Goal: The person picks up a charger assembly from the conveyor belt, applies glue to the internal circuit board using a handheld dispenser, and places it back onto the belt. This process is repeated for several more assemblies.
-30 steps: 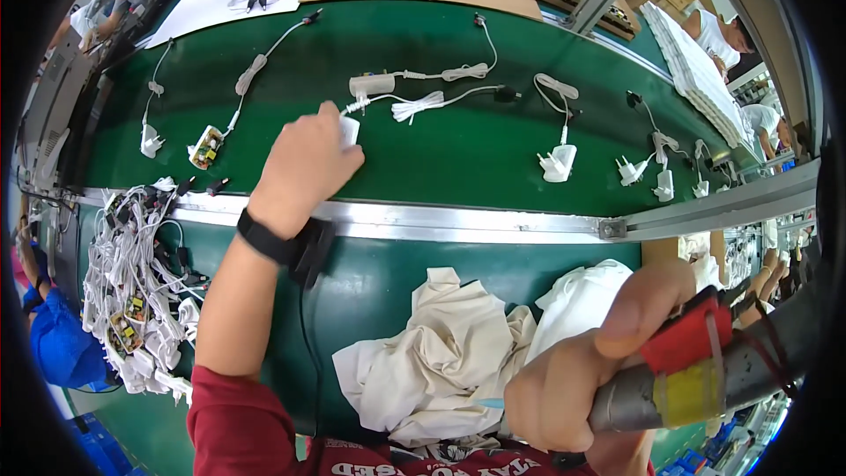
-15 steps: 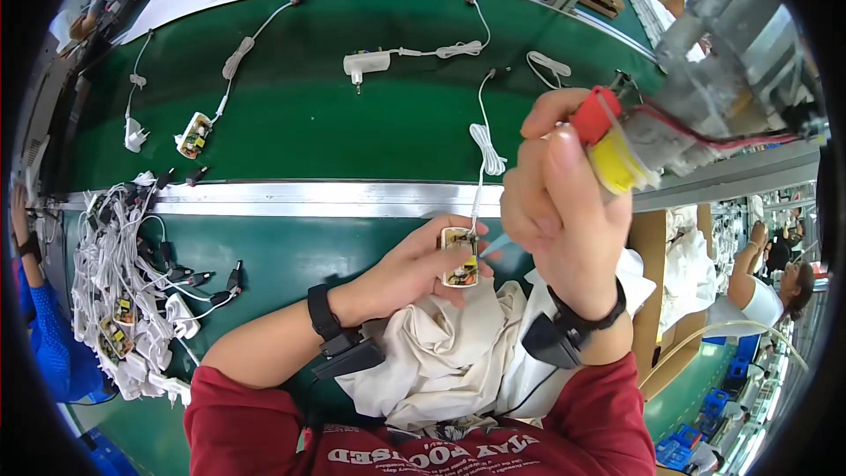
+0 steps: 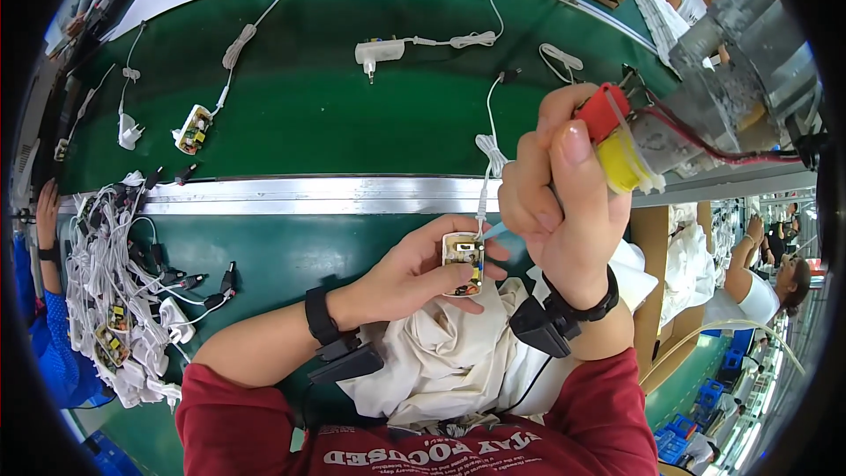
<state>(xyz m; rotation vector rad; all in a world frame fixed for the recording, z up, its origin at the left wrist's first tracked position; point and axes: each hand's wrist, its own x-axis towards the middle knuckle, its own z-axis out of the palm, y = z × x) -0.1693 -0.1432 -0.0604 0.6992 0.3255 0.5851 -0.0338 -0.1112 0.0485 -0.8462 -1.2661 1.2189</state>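
My left hand (image 3: 401, 275) grips an opened white power adapter (image 3: 462, 275), its thumb on the exposed circuit board and its fingers behind the housing. A white cable leads up from the adapter's far end. My right hand (image 3: 564, 198) is closed around a tool whose light blue tapered tip (image 3: 495, 231) points at the adapter's upper right corner. The tool's body is mostly hidden in the fist. Against the thumb sits a red part (image 3: 604, 113), with a yellow part (image 3: 619, 163) below it; both adjoin a clear, wired piece (image 3: 705, 115) at upper right.
On the green conveyor (image 3: 300, 115) lie several adapters with bundled cables, including a closed white one (image 3: 380, 53) and an opened one (image 3: 193, 130). A tangled pile of adapters (image 3: 119, 300) lies at left. Pale cloth (image 3: 441, 344) covers my lap; a cardboard box (image 3: 652, 278) stands right. Other people work nearby.
My left thumb has shifted lower on the circuit board, uncovering more of it. The blue tip has moved up toward the cable end. Adapters on the conveyor have shifted slightly.
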